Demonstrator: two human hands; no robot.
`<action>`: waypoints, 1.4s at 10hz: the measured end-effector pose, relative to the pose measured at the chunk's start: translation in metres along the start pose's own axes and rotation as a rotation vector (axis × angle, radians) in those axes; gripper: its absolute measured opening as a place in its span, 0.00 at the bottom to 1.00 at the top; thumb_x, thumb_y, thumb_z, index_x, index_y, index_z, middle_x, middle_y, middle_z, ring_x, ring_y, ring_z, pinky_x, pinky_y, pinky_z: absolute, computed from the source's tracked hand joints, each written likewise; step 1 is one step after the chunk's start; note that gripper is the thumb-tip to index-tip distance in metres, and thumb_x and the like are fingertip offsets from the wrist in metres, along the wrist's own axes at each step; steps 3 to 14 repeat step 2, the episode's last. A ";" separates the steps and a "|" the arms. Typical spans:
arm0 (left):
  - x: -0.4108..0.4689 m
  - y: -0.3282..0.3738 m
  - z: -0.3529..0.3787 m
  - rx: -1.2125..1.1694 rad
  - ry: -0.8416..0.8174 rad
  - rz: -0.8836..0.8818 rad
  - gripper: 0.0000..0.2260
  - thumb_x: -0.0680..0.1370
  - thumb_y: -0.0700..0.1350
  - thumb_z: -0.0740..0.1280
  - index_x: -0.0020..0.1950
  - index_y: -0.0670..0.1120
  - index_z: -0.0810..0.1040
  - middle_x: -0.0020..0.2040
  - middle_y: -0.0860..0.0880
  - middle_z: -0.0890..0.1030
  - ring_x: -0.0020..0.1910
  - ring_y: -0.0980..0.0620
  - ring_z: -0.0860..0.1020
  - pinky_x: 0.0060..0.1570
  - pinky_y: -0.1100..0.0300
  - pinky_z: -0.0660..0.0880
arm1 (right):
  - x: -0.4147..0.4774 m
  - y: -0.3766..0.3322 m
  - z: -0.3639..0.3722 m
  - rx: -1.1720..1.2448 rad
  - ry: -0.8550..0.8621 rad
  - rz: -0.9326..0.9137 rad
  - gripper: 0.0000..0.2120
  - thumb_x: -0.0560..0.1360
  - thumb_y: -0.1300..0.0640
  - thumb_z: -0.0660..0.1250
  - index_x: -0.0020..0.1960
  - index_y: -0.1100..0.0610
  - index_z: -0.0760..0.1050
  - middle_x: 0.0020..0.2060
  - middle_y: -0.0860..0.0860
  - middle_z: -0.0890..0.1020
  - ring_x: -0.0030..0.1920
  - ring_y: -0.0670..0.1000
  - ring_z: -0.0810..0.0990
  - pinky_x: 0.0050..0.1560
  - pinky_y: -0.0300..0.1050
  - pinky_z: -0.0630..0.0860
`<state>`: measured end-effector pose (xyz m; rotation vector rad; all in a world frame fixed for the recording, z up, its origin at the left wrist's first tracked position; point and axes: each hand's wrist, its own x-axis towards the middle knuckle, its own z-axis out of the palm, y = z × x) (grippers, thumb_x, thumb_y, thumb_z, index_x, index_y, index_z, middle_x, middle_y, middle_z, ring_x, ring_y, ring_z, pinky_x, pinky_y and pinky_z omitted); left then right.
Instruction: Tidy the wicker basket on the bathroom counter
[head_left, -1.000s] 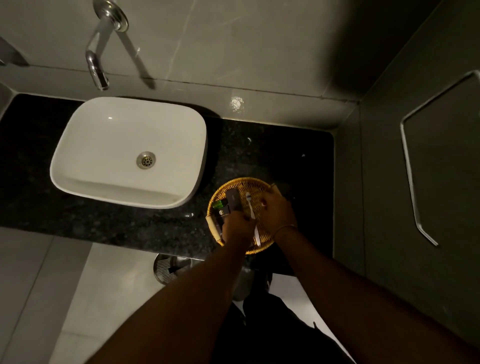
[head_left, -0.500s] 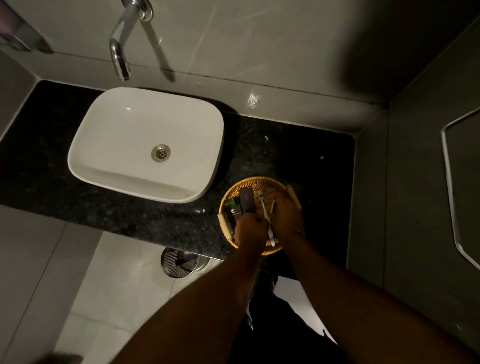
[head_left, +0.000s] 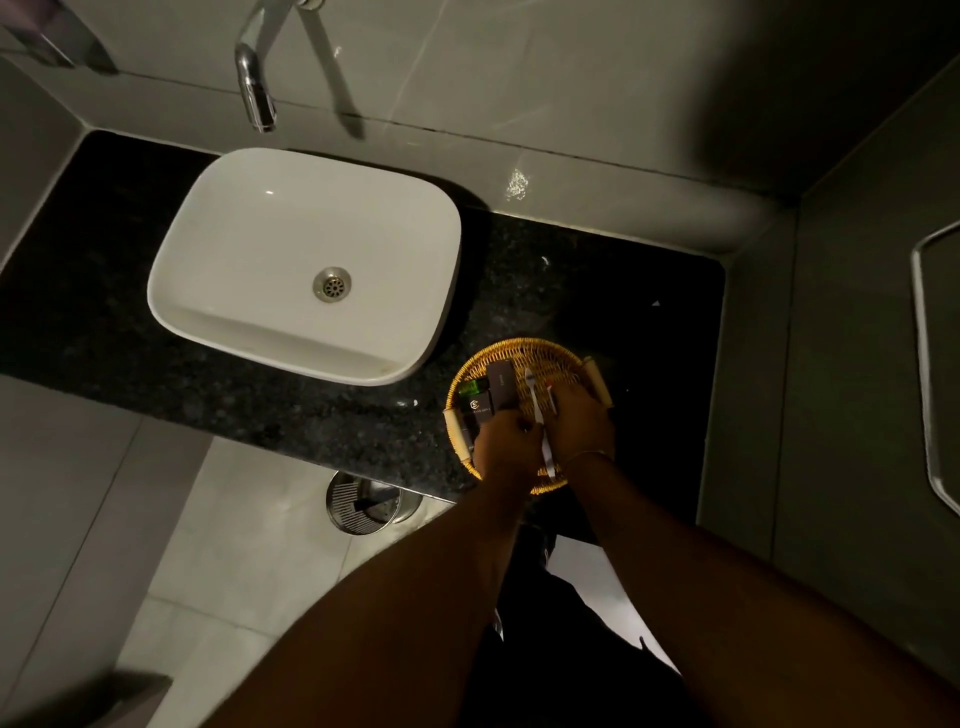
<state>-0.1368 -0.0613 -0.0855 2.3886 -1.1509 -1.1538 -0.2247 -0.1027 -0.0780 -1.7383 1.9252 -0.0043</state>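
dark boxes (head_left: 491, 400) lie lined up just beyond the left hand (head_left: 506, 447) fingers in the wicker basket (head_left: 524, 349). the white toothbrush (head_left: 535, 402) between both hands seems not yet placed. i cannot tell either hand's finger state, right hand (head_left: 582, 421) included.

One basket (head_left: 540, 349), two dark boxes (head_left: 503, 388), one toothbrush (head_left: 534, 395)

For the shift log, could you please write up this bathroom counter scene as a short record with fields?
Setting: black speckled stone counter with a white rounded ceramic basin under a chrome tap
Basket: round wicker basket with wooden handles, right of the basin, near the counter's front edge
Contents: dark rectangular boxes, small green item, white toothbrush
Left hand: over the basket, fingers by the toothbrush; grip unclear
Right hand: over the basket's right side, gold bangle on the wrist; grip unclear
Floor: round perforated metal bin below the counter
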 end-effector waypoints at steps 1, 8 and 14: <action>-0.007 -0.003 -0.009 0.028 0.063 0.105 0.12 0.84 0.51 0.66 0.53 0.48 0.86 0.48 0.47 0.88 0.47 0.47 0.86 0.44 0.58 0.74 | -0.005 -0.004 -0.006 -0.029 0.004 -0.017 0.17 0.86 0.48 0.58 0.66 0.54 0.78 0.63 0.55 0.82 0.61 0.58 0.82 0.60 0.56 0.81; -0.010 -0.004 -0.030 0.095 0.197 0.258 0.13 0.85 0.55 0.62 0.62 0.54 0.84 0.50 0.49 0.87 0.49 0.46 0.86 0.43 0.57 0.75 | -0.010 -0.017 -0.016 -0.037 0.032 -0.112 0.19 0.86 0.46 0.56 0.66 0.55 0.78 0.64 0.55 0.82 0.64 0.56 0.80 0.66 0.52 0.75; -0.010 -0.004 -0.030 0.095 0.197 0.258 0.13 0.85 0.55 0.62 0.62 0.54 0.84 0.50 0.49 0.87 0.49 0.46 0.86 0.43 0.57 0.75 | -0.010 -0.017 -0.016 -0.037 0.032 -0.112 0.19 0.86 0.46 0.56 0.66 0.55 0.78 0.64 0.55 0.82 0.64 0.56 0.80 0.66 0.52 0.75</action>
